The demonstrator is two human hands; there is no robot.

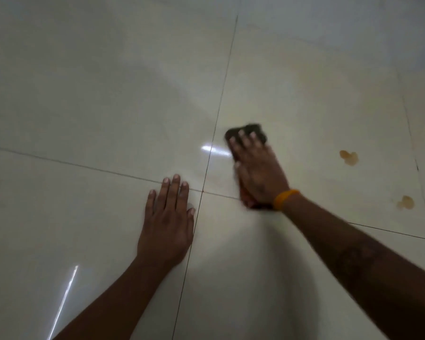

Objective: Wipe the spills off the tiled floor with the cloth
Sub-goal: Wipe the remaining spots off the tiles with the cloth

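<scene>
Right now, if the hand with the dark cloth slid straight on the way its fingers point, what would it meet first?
Probably nothing: the right hand presses the dark cloth pointing up and slightly left, over bare glossy tiled floor. Both brownish spills lie off to its right.

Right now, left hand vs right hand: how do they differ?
1. The left hand lies flat on bare tiled floor; the right hand presses on a dark cloth.
2. The right hand is blurred, the left hand sharper.
3. The right wrist wears an orange band; the left wrist is bare.
Shared: both have straight fingers, palm down. Two brown spills lie to the right of both hands.
</scene>
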